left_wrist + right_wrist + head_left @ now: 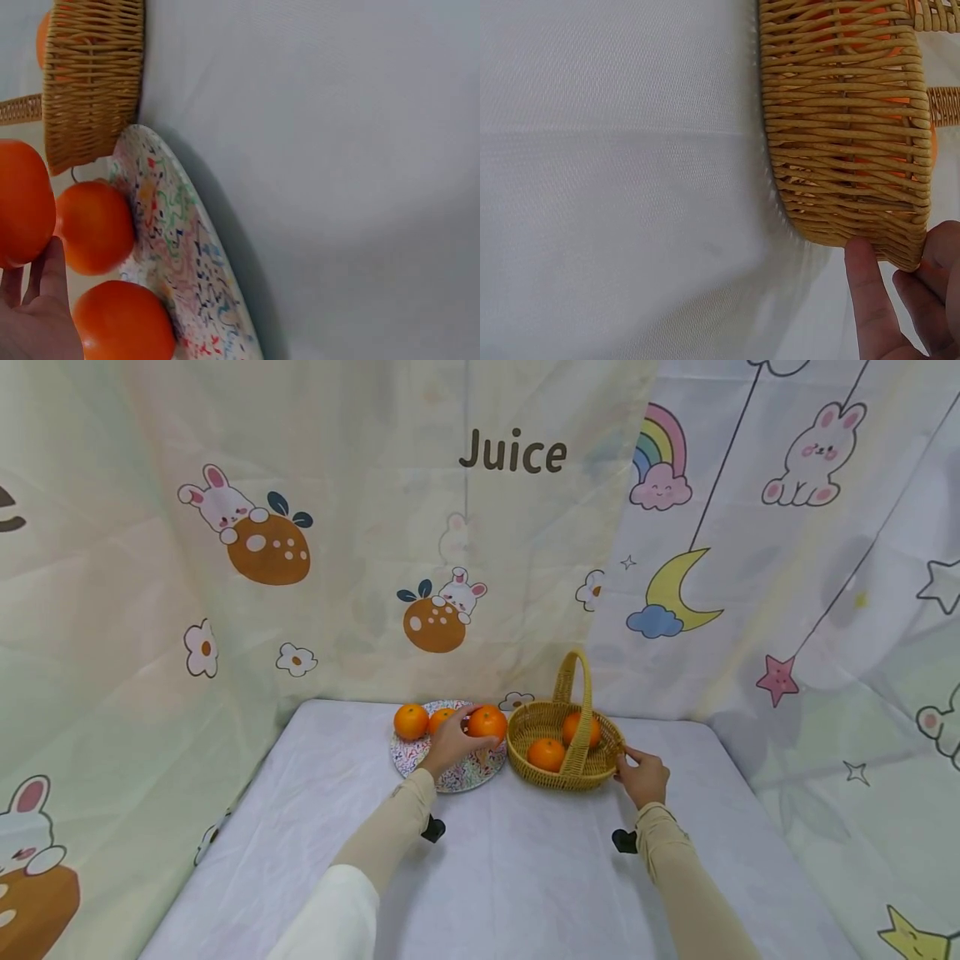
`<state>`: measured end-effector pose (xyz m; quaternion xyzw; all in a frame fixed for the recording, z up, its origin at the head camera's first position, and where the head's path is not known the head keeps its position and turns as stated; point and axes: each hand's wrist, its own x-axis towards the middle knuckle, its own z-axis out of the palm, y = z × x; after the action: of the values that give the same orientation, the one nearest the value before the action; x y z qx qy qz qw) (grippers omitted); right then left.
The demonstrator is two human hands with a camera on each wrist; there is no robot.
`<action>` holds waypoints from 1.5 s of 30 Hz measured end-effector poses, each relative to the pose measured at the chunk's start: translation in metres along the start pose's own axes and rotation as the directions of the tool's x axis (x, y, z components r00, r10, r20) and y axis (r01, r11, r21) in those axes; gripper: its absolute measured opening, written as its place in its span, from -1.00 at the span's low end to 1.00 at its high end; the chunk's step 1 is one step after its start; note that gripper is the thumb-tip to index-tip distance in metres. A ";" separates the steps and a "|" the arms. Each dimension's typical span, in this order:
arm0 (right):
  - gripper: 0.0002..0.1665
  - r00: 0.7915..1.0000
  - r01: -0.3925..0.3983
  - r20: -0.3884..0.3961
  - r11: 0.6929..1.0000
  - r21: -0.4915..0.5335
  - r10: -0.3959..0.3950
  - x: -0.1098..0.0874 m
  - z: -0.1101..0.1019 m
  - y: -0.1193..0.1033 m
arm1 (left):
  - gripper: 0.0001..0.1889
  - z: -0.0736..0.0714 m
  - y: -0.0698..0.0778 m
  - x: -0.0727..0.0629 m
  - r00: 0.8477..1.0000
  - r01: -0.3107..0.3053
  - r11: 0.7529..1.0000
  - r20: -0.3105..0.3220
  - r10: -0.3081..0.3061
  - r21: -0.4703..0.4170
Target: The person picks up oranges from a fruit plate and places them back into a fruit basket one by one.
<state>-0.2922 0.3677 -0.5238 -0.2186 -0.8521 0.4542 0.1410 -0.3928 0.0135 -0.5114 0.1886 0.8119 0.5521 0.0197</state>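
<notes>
My left hand (453, 745) grips an orange (487, 725) between thumb and fingers, over the right side of a speckled plate (468, 775). In the left wrist view, the gripped orange (22, 202) sits higher than the two oranges on the plate (180, 225). Those two, a left orange (411, 722) and a partly hidden orange (441, 718), are at the plate's back left. At the right end of a wicker basket (566, 781), my right hand (645, 777) pinches the rim, one finger (870, 292) against the outer wall.
Inside the basket lie a front orange (546, 754) and a back orange (573, 727), under its tall arched handle (585, 693). Basket and plate stand side by side on a white-covered table (540, 877). Printed cloth curtains (360, 527) surround the table's back and sides.
</notes>
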 end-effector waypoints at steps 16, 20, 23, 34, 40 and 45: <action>-0.50 1.000 -0.015 -0.010 0.999 0.034 0.016 -0.003 -0.003 0.002 | -0.23 0.029 0.023 0.021 0.997 -0.075 0.995 0.008 0.076 -0.065; -0.50 1.000 -0.028 -0.007 0.999 0.035 0.028 -0.004 -0.003 0.001 | -0.20 0.038 0.024 0.027 0.995 -0.101 0.992 0.019 0.102 -0.070; -0.51 1.000 -0.021 -0.004 0.999 0.046 0.021 -0.004 -0.002 0.001 | -0.21 0.044 0.028 0.029 0.993 -0.111 0.991 0.018 0.113 -0.077; -0.52 1.000 0.015 -0.014 0.999 0.032 -0.015 -0.001 0.000 0.001 | -0.25 0.052 0.037 0.032 0.996 -0.083 0.995 0.020 0.084 -0.053; -0.50 1.000 0.012 -0.003 0.999 0.045 -0.012 0.000 0.002 0.001 | -0.23 0.059 0.029 0.037 0.995 -0.101 0.995 0.019 0.101 -0.027; -0.51 1.000 -0.005 -0.011 0.999 0.035 0.005 0.000 0.001 0.000 | -0.16 0.066 0.025 0.041 0.995 -0.100 0.995 0.016 0.100 0.006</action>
<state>-0.2923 0.3673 -0.5243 -0.2206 -0.8425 0.4684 0.1485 -0.4079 0.0932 -0.5076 0.2335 0.8031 0.5482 -0.0021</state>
